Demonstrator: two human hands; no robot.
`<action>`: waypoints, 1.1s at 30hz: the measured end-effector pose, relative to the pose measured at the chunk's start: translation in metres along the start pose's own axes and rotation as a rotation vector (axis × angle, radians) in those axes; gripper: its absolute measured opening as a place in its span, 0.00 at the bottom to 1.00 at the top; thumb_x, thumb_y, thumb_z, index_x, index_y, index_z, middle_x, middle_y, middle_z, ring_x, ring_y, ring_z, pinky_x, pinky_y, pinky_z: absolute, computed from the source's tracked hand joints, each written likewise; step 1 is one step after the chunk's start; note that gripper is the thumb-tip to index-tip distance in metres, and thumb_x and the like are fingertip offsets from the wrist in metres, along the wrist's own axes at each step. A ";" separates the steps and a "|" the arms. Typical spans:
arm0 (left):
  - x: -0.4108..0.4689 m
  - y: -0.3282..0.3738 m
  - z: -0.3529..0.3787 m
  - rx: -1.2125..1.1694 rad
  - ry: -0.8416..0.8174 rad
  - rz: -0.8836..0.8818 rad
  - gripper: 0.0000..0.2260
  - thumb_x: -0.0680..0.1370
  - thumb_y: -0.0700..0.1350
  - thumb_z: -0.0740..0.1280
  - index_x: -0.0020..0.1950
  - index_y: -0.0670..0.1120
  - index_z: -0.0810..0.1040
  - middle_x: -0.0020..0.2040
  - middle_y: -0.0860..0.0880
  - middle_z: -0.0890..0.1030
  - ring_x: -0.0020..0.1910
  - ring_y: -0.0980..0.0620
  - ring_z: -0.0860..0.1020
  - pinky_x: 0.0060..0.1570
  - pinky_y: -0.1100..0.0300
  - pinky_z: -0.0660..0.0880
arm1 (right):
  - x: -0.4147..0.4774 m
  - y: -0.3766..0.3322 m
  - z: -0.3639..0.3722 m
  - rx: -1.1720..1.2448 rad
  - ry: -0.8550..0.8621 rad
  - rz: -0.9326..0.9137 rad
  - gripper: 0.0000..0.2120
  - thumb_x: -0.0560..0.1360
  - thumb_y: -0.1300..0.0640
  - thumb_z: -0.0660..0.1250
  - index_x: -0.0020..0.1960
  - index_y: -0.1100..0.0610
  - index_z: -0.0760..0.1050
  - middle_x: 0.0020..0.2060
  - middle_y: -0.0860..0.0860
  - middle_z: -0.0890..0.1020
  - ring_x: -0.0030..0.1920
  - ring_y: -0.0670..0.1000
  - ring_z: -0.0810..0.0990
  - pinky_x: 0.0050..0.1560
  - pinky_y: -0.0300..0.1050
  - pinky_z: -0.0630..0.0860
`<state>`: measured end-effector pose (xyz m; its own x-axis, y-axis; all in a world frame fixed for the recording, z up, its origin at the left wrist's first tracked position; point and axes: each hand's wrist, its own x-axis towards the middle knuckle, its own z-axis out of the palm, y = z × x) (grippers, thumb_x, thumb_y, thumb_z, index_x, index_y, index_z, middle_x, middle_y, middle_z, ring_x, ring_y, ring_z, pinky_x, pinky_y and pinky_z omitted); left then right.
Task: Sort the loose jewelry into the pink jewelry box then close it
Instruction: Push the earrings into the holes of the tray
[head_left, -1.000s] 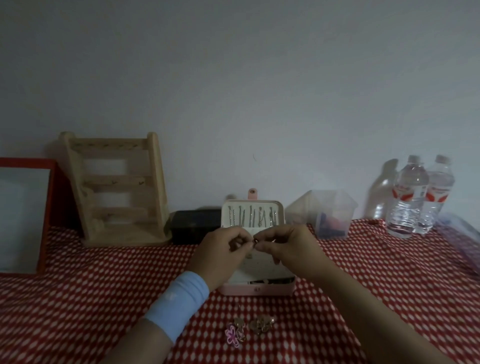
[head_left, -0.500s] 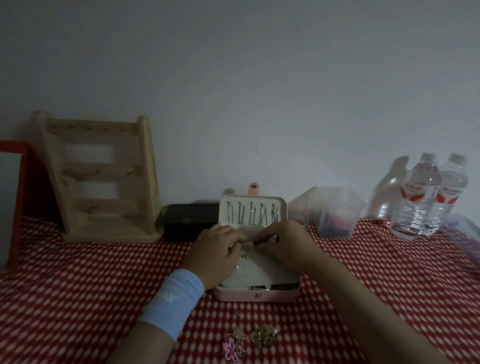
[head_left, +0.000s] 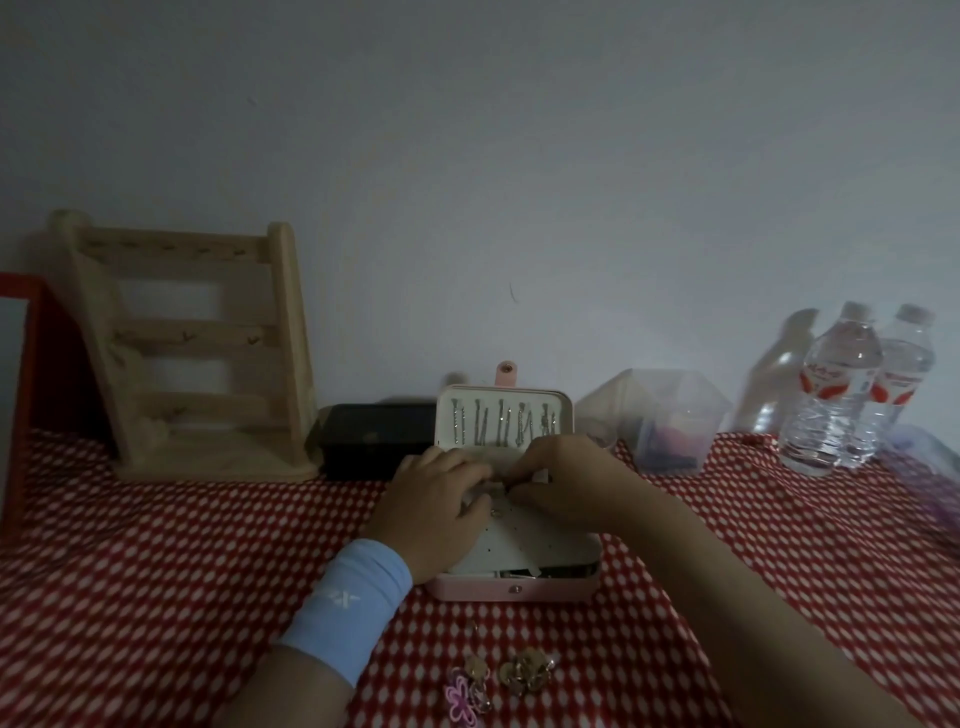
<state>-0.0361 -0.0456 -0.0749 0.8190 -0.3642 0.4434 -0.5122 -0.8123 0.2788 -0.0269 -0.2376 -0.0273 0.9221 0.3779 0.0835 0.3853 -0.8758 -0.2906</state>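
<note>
**Q:** Which items are located around the work area, and what is obstructed?

**A:** A pale wooden ladder-shaped jewelry stand (head_left: 192, 353) is placed at the rear left, with a red-framed panel (head_left: 21, 389) beside it at the frame edge. A black rectangular box (head_left: 374, 436) is set just left of the open pink jewelry box (head_left: 514, 590). A clear plastic container (head_left: 670, 421) and two clear plastic water bottles (head_left: 831, 389) are positioned to its right. Much of the box interior is screened by both hands.

**Q:** How are the hands posed?

**A:** The left hand (head_left: 431, 499), above a light blue wristband (head_left: 348, 597), and the right hand (head_left: 566, 483) are held together over the box's white perforated insert panel (head_left: 530, 540). The fingers of both are curled, with the fingertips nearly meeting. Whether anything is pinched cannot be told. Silver chains (head_left: 498, 423) are hung inside the upright lid. The loose gold-toned jewelry (head_left: 524, 673) and a purple flower-shaped piece (head_left: 460, 701) are found on the cloth in front of the box.

**Q:** What are the surface and room?

**A:** The table is covered by a red cloth with white dots (head_left: 156, 571). A plain pale wall (head_left: 519, 182) is seen behind. The scene is dimly lit.
</note>
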 end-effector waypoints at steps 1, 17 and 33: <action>0.000 0.000 0.000 0.034 -0.007 0.001 0.19 0.79 0.54 0.54 0.66 0.54 0.75 0.66 0.56 0.74 0.67 0.56 0.66 0.65 0.60 0.58 | 0.001 0.000 0.000 0.011 0.011 0.015 0.09 0.79 0.51 0.68 0.57 0.45 0.84 0.56 0.45 0.83 0.54 0.47 0.79 0.59 0.42 0.76; -0.020 0.021 -0.029 0.000 0.154 0.165 0.07 0.77 0.43 0.66 0.54 0.51 0.78 0.54 0.54 0.79 0.61 0.54 0.72 0.61 0.59 0.74 | -0.039 -0.017 0.004 0.100 0.155 -0.080 0.08 0.80 0.54 0.68 0.57 0.51 0.84 0.54 0.44 0.85 0.42 0.35 0.76 0.47 0.27 0.70; -0.100 0.038 -0.026 -0.184 -0.176 0.061 0.08 0.76 0.55 0.63 0.52 0.59 0.79 0.47 0.64 0.78 0.44 0.63 0.76 0.45 0.66 0.76 | -0.096 -0.025 0.009 0.140 -0.279 -0.206 0.10 0.77 0.56 0.70 0.57 0.47 0.84 0.54 0.40 0.84 0.52 0.39 0.81 0.58 0.34 0.76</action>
<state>-0.1440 -0.0288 -0.0867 0.8091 -0.4967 0.3140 -0.5875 -0.6957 0.4134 -0.1248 -0.2494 -0.0372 0.7727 0.6262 -0.1039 0.5353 -0.7308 -0.4235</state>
